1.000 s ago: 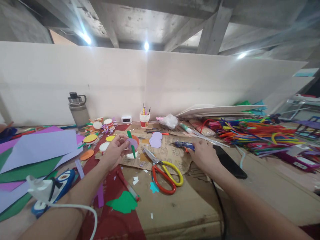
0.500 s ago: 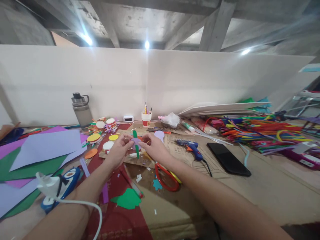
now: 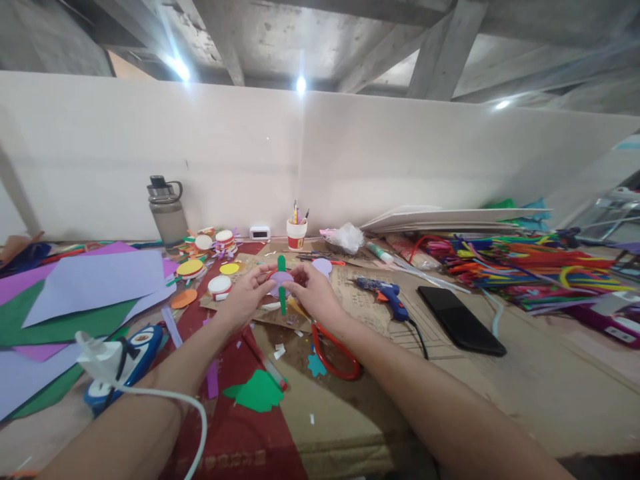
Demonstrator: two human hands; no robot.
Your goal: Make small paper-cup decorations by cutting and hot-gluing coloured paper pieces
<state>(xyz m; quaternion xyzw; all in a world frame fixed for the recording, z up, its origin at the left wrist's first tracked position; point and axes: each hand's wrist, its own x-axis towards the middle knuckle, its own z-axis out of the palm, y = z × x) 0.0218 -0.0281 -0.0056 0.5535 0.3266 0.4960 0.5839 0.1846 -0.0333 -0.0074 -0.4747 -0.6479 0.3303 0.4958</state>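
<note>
Between my two hands is a purple paper disc (image 3: 280,285) with a green paper strip (image 3: 281,265) sticking out at its top and bottom. A red-orange edge shows behind the disc; what it belongs to is mostly hidden. My left hand (image 3: 253,291) pinches the disc's left side with thumb and fingers. On the right side, my right hand (image 3: 311,291) grips it the same way. Red-handled scissors (image 3: 336,353) lie below my right wrist. A second purple disc (image 3: 323,267) is just beyond that hand. A small white-topped round piece (image 3: 219,285) stands left of my left hand.
Right of my hands lie a blue glue gun (image 3: 384,297) and a black phone (image 3: 460,320). Pipe cleaners (image 3: 525,260) are heaped at the far right. Coloured paper sheets (image 3: 100,283) and a bottle (image 3: 167,213) are on the left. A pen cup (image 3: 297,235) stands at the back.
The purple disc has been turned to face me more, and the green strip now stands more upright. Both hands still hold it. The view has shifted slightly.
</note>
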